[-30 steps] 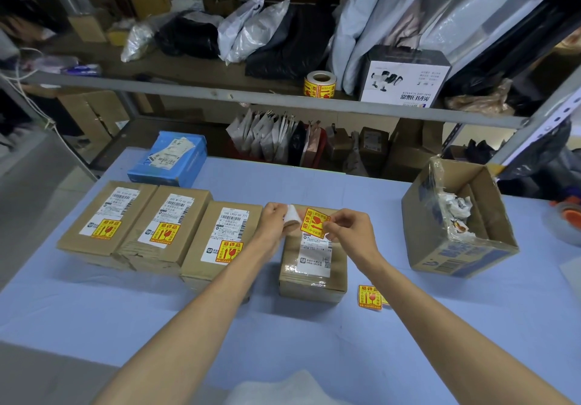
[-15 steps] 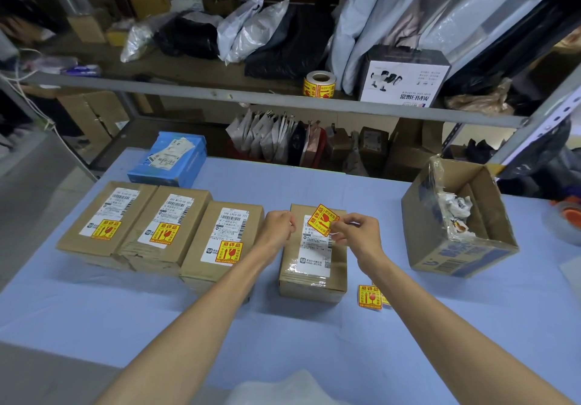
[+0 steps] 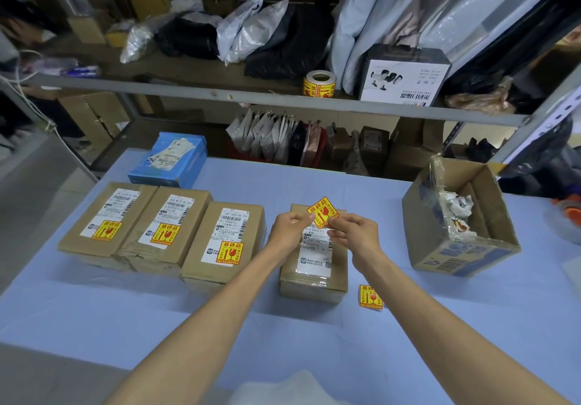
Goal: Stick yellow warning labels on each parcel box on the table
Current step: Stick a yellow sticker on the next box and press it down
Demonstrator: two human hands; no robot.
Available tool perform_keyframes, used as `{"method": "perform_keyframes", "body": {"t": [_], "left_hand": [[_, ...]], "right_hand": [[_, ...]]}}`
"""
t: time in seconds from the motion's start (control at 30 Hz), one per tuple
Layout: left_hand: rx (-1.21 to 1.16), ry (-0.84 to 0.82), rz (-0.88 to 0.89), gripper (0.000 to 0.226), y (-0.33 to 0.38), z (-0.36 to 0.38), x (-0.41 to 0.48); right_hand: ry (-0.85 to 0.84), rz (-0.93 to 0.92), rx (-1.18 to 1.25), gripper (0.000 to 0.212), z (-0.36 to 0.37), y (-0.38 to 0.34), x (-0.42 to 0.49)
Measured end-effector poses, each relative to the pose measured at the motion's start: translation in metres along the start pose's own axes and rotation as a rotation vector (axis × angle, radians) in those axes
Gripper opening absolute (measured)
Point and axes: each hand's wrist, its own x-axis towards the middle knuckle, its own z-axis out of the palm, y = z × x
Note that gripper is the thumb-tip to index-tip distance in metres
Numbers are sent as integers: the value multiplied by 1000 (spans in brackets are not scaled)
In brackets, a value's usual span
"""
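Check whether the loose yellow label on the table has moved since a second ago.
No. The loose label lies just right of the near corner of the fourth parcel, as before.

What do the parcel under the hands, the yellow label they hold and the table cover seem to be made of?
Parcel: brown cardboard, matte; clear tape glints on its near end. Yellow label: probably coated paper, slightly glossy, flat and stiff while held. Table cover: light blue, matte, with soft creases, so likely cloth or thin sheet.
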Motion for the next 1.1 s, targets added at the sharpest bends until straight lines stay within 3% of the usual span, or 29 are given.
{"method": "perform_keyframes", "body": {"t": [0.13, 0.27, 0.47, 0.73, 0.9, 1.1], "left_hand": [[30, 49, 55, 22, 2, 1, 5], [139, 51, 83, 23, 0, 3, 6], [171, 34, 78, 18, 0, 0, 6], [268, -76, 33, 25, -8, -7, 11], [195, 5, -3, 20, -14, -5, 14], [86, 73, -131, 34, -16, 0, 12]], "right_hand": [[-29, 23, 9, 15, -1, 3, 1], [61, 23, -35, 9, 1, 7, 3], [150, -106, -198, 21, 5, 12, 10], [59, -189, -346, 5, -4, 7, 14], [79, -194, -399, 13, -2, 11, 13], [79, -225, -405, 13, 3, 22, 10]]}}
